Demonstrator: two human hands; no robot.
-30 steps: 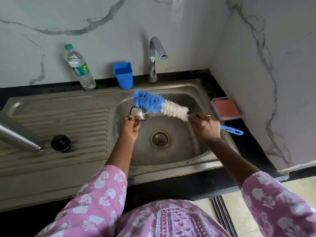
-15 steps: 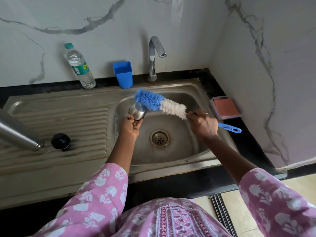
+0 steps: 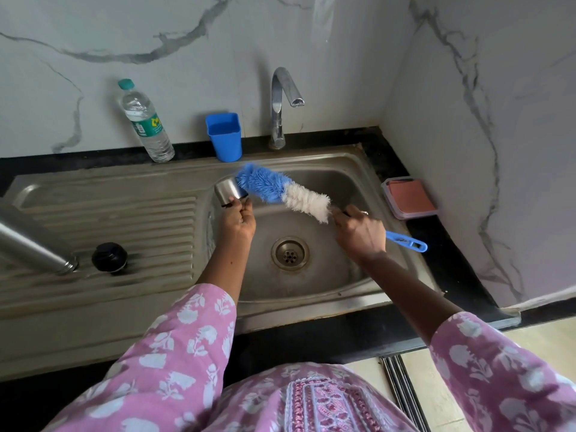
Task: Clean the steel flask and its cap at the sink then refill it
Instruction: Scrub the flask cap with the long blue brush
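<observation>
- The steel cap (image 3: 228,192) is held over the left side of the sink (image 3: 349,182) basin, tilted on its side, gripped at its lower edge by the fingers (image 3: 241,207) of the left hand (image 3: 238,221), which close on it from below.
- The blue tip of the bottle brush (image 3: 280,190) touches the cap's right side; its white bristles run down and right toward the right hand (image 3: 361,233).
- The right hand's fingers are wrapped around the brush handle just behind the bristles, and the blue handle end sticks out past the hand over the sink's right rim.
- The steel flask (image 3: 31,244) lies on its side on the ribbed drainboard at the left, with a black stopper (image 3: 109,257) just beside its mouth.
- At the back of the worktop (image 3: 452,260) stand a water bottle (image 3: 144,123), a blue cup (image 3: 225,137) and the tap (image 3: 280,107).
</observation>
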